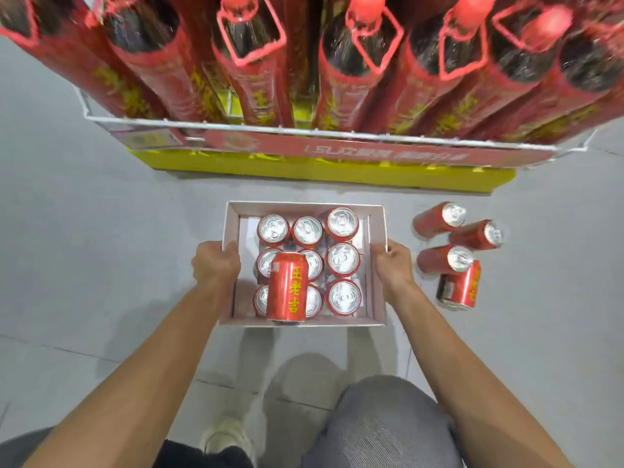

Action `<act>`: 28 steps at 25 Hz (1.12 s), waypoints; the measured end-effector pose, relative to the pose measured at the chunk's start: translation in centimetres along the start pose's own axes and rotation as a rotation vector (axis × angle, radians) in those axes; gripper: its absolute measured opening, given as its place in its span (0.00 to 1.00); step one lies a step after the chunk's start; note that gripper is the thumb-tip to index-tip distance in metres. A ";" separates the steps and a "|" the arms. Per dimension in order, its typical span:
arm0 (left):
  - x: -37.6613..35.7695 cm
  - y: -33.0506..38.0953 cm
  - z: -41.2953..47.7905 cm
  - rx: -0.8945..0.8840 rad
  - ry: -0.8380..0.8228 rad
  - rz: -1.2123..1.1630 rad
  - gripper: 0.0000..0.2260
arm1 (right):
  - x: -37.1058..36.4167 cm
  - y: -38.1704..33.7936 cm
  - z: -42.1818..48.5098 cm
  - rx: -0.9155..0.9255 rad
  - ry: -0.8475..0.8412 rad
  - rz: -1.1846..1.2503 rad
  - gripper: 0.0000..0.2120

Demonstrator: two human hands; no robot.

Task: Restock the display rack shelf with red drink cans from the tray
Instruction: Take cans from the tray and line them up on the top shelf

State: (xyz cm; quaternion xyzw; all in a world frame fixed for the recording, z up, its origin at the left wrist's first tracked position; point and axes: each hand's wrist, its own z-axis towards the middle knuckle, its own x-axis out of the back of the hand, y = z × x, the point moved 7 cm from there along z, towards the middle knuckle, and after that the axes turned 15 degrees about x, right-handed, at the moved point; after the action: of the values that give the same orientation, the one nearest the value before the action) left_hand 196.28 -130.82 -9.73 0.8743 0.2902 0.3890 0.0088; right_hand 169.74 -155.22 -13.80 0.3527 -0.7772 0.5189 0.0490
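At frame centre, on the floor (101,231): both forearms reach in from 7 and 5 o'clock and converge on the tray (304,207). Left hand (216,265) grips the tray's 9 o'clock wall, fingers curled over the rim, thumb outside. Right hand (393,266) grips the 3 o'clock wall the same way, knuckles up. Can't tell whether the tray is lifted or resting on the floor.

Rack (304,131) fills 12 o'clock: wire front rail, red label strip under it, yellow base (320,172) below. Its shelf is packed with tall red bottles (347,62), which overhang the rail toward the camera. Bare floor lies between the base and the tray's far wall.

Knee (381,423) in grey fabric at 5 o'clock, shoe (226,437) at 6.

Tray holds nine upright cans (343,260), three by three, packed to its 3 o'clock side. One more, the top can (288,288), lies on its side across the 9 o'clock and middle columns, label up, covering part of four lids.

Loose cans (439,219) at 3 o'clock, just beside the tray: three upright, a fourth (459,285) touching the nearest one, side showing.
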 end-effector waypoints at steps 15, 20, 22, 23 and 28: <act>-3.4 3.9 1.1 -0.045 0.015 -0.059 0.14 | 0.5 -1.0 5.7 0.118 0.021 0.071 0.09; -3.8 2.8 1.3 -0.072 -0.094 -0.077 0.17 | 0.6 -1.9 5.0 0.121 -0.003 0.019 0.12; -3.9 2.6 1.3 -0.090 -0.195 -0.069 0.18 | 0.9 -2.5 4.6 0.136 -0.016 -0.018 0.09; -3.7 2.6 1.2 -0.111 -0.222 -0.026 0.18 | 1.0 -2.8 4.3 0.149 -0.033 -0.038 0.08; -0.6 4.8 -2.6 -0.520 0.055 0.558 0.20 | 2.2 -4.9 0.9 0.257 -0.205 -0.333 0.17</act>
State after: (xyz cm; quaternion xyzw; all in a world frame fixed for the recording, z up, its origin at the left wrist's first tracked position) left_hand 196.58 -135.61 -7.15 0.8775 -0.0671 0.4604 0.1162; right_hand 171.30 -158.15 -9.43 0.5302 -0.6368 0.5598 0.0094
